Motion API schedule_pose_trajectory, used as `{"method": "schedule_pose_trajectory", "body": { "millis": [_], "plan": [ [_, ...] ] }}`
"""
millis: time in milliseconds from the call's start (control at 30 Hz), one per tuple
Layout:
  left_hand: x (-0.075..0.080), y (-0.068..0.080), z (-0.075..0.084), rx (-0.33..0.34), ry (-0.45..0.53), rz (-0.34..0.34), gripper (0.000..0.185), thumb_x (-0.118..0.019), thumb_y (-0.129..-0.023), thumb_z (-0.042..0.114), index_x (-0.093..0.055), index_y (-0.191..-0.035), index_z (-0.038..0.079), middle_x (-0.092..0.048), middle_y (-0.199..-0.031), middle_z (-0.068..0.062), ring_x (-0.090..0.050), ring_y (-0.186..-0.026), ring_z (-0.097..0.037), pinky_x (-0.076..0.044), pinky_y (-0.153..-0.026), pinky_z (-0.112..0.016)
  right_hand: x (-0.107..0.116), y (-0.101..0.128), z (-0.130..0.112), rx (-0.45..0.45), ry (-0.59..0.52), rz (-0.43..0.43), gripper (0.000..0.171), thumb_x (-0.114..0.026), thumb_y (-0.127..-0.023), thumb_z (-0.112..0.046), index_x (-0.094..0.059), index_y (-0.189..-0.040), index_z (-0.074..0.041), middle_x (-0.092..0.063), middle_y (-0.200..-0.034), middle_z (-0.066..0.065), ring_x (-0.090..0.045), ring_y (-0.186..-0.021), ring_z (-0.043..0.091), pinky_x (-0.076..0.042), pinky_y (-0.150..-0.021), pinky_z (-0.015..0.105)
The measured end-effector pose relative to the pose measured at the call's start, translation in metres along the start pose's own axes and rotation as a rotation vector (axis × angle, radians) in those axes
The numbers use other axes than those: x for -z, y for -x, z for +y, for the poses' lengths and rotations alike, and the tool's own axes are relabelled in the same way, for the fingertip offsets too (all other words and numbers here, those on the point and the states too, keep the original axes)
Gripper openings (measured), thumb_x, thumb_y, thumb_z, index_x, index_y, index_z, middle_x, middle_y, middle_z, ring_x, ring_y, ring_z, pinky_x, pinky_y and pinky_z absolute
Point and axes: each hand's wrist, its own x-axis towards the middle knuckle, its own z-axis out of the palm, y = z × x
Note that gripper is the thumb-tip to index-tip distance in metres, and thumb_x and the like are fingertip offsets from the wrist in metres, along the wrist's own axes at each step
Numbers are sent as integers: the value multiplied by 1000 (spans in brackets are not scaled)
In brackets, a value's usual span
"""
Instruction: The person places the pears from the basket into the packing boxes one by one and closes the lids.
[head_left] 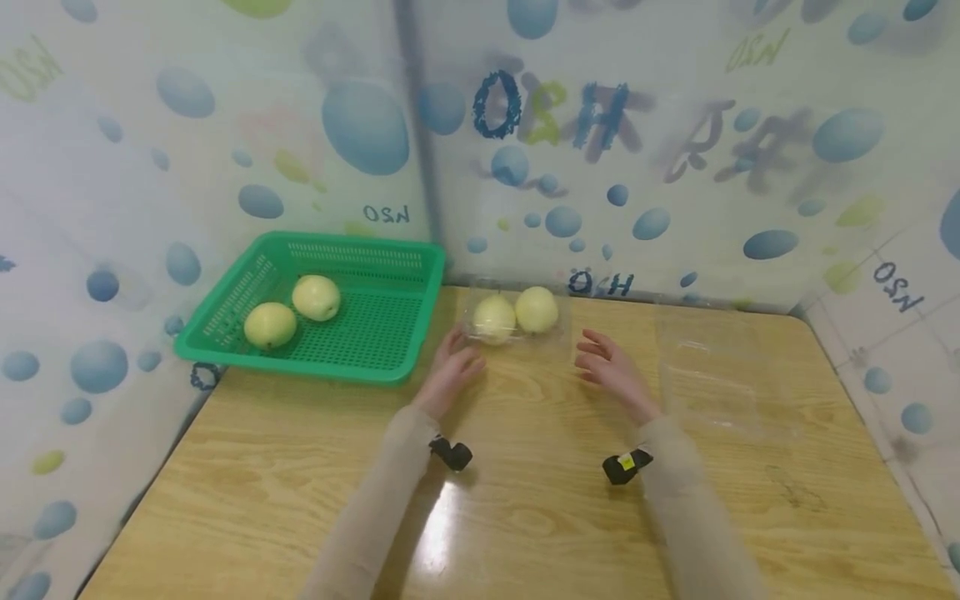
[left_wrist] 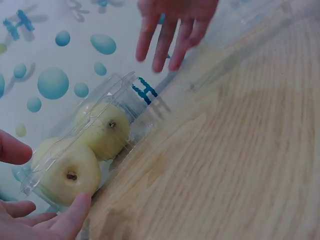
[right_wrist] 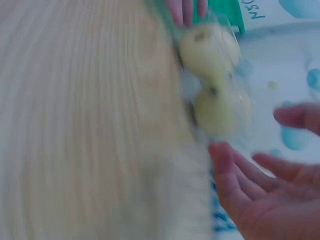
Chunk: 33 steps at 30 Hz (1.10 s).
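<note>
The clear clamshell box [head_left: 517,321] with two pears sits at the table's [head_left: 525,500] far edge, beside the green basket [head_left: 375,333]. The left hand [head_left: 455,367] touches its near end with relaxed fingers; the right hand [head_left: 611,367] hovers just apart, fingers spread, holding nothing. Steadying both ends evenly seems wise, since thin plastic flexes.

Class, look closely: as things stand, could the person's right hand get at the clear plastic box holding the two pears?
Probably yes. The right hand is open and hangs just beside the clear box of two pears, with only bare table between. The left hand is at the box's other end.
</note>
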Motion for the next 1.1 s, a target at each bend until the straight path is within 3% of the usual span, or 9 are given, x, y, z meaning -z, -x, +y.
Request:
{"method": "schedule_pose_trajectory", "body": {
  "millis": [133,300,500,700,867,967,1067,1100],
  "plan": [
    [9,12,0,5,-89,1,64,-43,-93,-4,-15,-150,-4,-18,-152,-28,-32,-132,-44,-37,-106,-49,32,25,-8,27,321,-24,60,-51,-101,-20,-26,-149,5,-39,-141,31,-44,-125,45,-42,-98,54],
    [20,31,-2,-9,-229,-63,60,-42,-93,-3,-16,-147,-9,-19,-149,-34,-34,-128,-49,-39,-103,-52,71,57,-9,41,458,4,58,-49,-102,-28,-31,-146,5,-42,-138,31,-42,-125,48,-40,-98,59],
    [19,47,8,-66,-366,-156,58,-48,-93,1,-23,-144,-13,-24,-147,-35,-36,-127,-51,-38,-103,-53,114,81,0,68,524,88,57,-46,-103,-26,-32,-144,10,-39,-137,37,-39,-123,52,-40,-94,62],
    [20,57,14,-86,-596,-196,53,-52,-96,9,-34,-142,-9,-34,-146,-30,-32,-133,-46,-29,-109,-55,157,97,18,3,548,160,70,-46,-102,-28,-10,-150,8,-7,-147,42,-9,-132,61,-21,-94,76],
    [22,63,13,-148,-701,-221,53,-54,-95,6,-35,-142,-8,-35,-145,-29,-30,-133,-48,-28,-108,-58,179,106,37,34,489,203,76,-47,-101,-23,4,-150,7,8,-148,42,5,-132,62,-10,-95,79],
    [21,67,12,-179,-766,-218,53,-55,-93,4,-37,-142,-7,-37,-144,-28,-33,-132,-47,-30,-106,-59,184,109,47,7,466,201,79,-46,-102,-24,10,-150,4,10,-146,43,0,-129,66,-17,-93,79],
    [19,72,14,-198,-803,-217,52,-56,-91,2,-40,-141,-6,-39,-144,-26,-35,-131,-46,-31,-106,-58,186,112,58,-25,410,198,82,-45,-103,-25,18,-149,1,9,-145,46,-14,-125,66,-44,-94,56],
    [19,74,14,-211,-809,-218,52,-56,-91,1,-41,-140,-6,-40,-143,-26,-36,-131,-46,-31,-106,-58,185,113,61,-23,383,198,83,-45,-103,-24,20,-148,1,6,-144,47,-28,-124,60,-50,-89,45]
  ]
}}
